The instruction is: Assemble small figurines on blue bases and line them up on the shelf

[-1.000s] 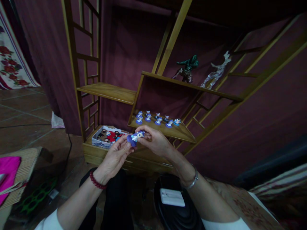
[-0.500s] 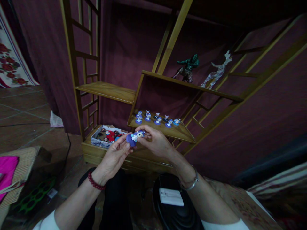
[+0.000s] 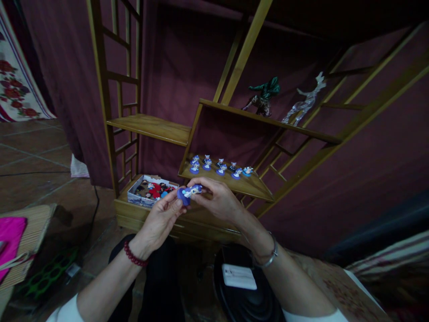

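Between my two hands lies a small figurine, white and purple with a round purple base, tipped on its side. My left hand pinches the base between thumb and fingers. At the other end, my right hand has its thumb and fingers closed around the figurine's head. Beyond my hands, several similar figurines stand upright in rows on a low wooden shelf. Left of my hands sits an open cardboard box holding more figurines in red, black and blue.
A green figure and a clear statuette stand on the upper shelf. Below my right arm, a white device rests on a round black surface. A pink cloth lies on a mat at left.
The figurine has turned slightly in my fingers, its head end tilting a little. Both hands keep hold of it in nearly the same place.
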`<action>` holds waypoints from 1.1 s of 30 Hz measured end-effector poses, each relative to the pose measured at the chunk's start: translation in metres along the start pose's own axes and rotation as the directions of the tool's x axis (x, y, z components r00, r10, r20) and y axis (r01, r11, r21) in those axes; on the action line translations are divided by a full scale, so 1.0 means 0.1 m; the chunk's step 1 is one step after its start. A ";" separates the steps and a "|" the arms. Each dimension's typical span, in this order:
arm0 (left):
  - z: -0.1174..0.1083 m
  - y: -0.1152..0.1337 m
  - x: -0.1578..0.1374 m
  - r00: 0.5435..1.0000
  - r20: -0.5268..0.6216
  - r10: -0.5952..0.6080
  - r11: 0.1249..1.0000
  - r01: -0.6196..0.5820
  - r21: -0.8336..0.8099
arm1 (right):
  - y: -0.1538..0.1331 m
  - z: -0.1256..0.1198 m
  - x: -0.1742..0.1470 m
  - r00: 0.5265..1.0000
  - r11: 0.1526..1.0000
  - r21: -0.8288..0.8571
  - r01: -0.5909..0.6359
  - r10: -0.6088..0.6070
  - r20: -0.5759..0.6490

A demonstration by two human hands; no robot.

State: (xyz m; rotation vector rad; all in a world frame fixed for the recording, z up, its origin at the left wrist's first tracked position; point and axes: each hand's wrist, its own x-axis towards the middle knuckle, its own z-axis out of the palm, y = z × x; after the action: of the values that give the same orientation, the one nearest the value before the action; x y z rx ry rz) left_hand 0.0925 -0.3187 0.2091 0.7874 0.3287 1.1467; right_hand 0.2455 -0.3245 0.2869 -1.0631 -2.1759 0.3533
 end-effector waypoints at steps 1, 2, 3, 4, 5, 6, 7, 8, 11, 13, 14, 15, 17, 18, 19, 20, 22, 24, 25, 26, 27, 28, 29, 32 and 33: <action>0.00 0.00 0.00 1.000 0.002 0.001 1.000 -0.001 0.000 | 0.00 0.00 0.00 1.000 1.000 -0.009 0.008 -0.008 0.005; 0.00 0.00 0.00 1.000 0.003 0.001 1.000 -0.001 -0.001 | -0.01 0.00 0.00 1.000 1.000 -0.018 0.015 -0.015 0.009; 0.00 0.00 0.00 1.000 0.001 0.000 1.000 0.000 -0.002 | -0.01 -0.01 0.01 1.000 0.999 -0.027 0.022 -0.021 0.012; 0.01 0.00 0.00 1.000 -0.001 0.000 1.000 0.000 -0.002 | -0.02 -0.01 0.01 0.999 0.999 -0.038 0.028 -0.027 0.017; 0.01 0.01 0.00 1.000 0.000 0.001 1.000 -0.001 0.000 | -0.02 -0.01 0.01 0.999 0.998 -0.048 0.033 -0.032 0.023; 0.01 0.01 0.00 1.000 0.003 0.003 1.000 -0.003 0.003 | -0.03 -0.01 0.01 0.999 0.998 -0.059 0.038 -0.037 0.029; 0.01 0.01 0.00 1.000 0.008 0.008 1.000 -0.008 0.007 | -0.04 -0.02 0.01 0.999 0.997 -0.070 0.042 -0.039 0.035; 0.00 0.01 0.00 1.000 0.014 0.013 1.000 -0.014 0.010 | -0.05 -0.02 0.02 0.998 0.996 -0.080 0.045 -0.042 0.039; 0.01 0.00 0.00 0.999 0.026 0.022 1.000 -0.022 0.013 | -0.09 -0.02 0.02 0.997 0.993 -0.109 0.051 -0.045 0.057; 0.01 0.00 -0.01 1.000 0.023 0.013 1.000 -0.014 0.014 | -0.11 -0.02 0.02 0.997 0.990 -0.131 0.053 -0.044 0.068; 0.02 0.00 -0.01 1.000 0.020 0.010 1.000 -0.010 0.011 | -0.12 -0.02 0.02 0.997 0.988 -0.143 0.052 -0.043 0.070; 0.02 0.00 -0.01 1.000 0.015 0.010 1.000 -0.010 0.007 | -0.13 -0.01 0.03 0.997 0.987 -0.155 0.049 -0.039 0.069; 0.03 0.00 -0.02 1.000 0.006 0.018 1.000 -0.018 -0.002 | -0.15 0.00 0.03 0.997 0.983 -0.181 0.045 -0.033 0.069; 0.03 0.00 -0.02 1.000 0.003 0.025 1.000 -0.025 -0.006 | -0.16 0.00 0.03 0.997 0.980 -0.192 0.046 -0.033 0.072; 0.03 -0.01 -0.02 1.000 0.001 0.030 1.000 -0.030 -0.007 | -0.16 0.00 0.04 0.996 0.978 -0.200 0.054 -0.039 0.078; 0.03 -0.01 -0.03 0.999 0.000 0.035 0.999 -0.035 -0.009 | -0.17 0.00 0.04 0.995 0.976 -0.205 0.068 -0.051 0.089; 0.03 -0.02 -0.04 0.999 0.001 0.041 0.999 -0.041 -0.019 | -0.18 -0.01 0.06 0.989 0.972 -0.207 0.108 -0.085 0.117; 0.02 -0.03 -0.05 0.999 0.000 0.043 0.998 -0.043 -0.038 | -0.20 -0.02 0.08 0.982 0.966 -0.214 0.147 -0.118 0.145; 0.02 -0.03 -0.05 0.999 -0.001 0.044 0.998 -0.044 -0.047 | -0.21 -0.02 0.09 0.979 0.961 -0.222 0.164 -0.131 0.156; 0.02 -0.03 -0.05 0.999 -0.002 0.046 0.998 -0.046 -0.053 | -0.22 -0.03 0.10 0.977 0.957 -0.231 0.174 -0.138 0.164; 0.03 -0.02 -0.06 0.999 -0.002 0.051 0.997 -0.052 -0.054 | -0.23 -0.03 0.10 0.976 0.954 -0.240 0.178 -0.141 0.166; 0.03 -0.02 -0.06 0.998 -0.005 0.060 0.997 -0.060 -0.051 | -0.24 -0.03 0.11 0.977 0.953 -0.246 0.177 -0.138 0.165; 0.04 -0.02 -0.07 0.998 -0.008 0.069 0.997 -0.069 -0.045 | -0.24 -0.03 0.11 0.978 0.953 -0.250 0.170 -0.133 0.159; 0.05 -0.01 -0.07 0.995 -0.028 0.094 0.995 -0.095 -0.019 | -0.26 -0.01 0.11 0.987 0.960 -0.250 0.125 -0.095 0.129; 0.06 0.00 -0.07 0.994 -0.031 0.104 0.994 -0.105 -0.013 | -0.26 0.01 0.11 0.990 0.963 -0.248 0.107 -0.080 0.117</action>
State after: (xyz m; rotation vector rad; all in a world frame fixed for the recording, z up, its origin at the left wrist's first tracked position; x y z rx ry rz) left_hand 0.0934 -0.3271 0.2118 0.7825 0.3071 1.2592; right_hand 0.2250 -0.3321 0.3045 -1.0932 -2.4054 0.0898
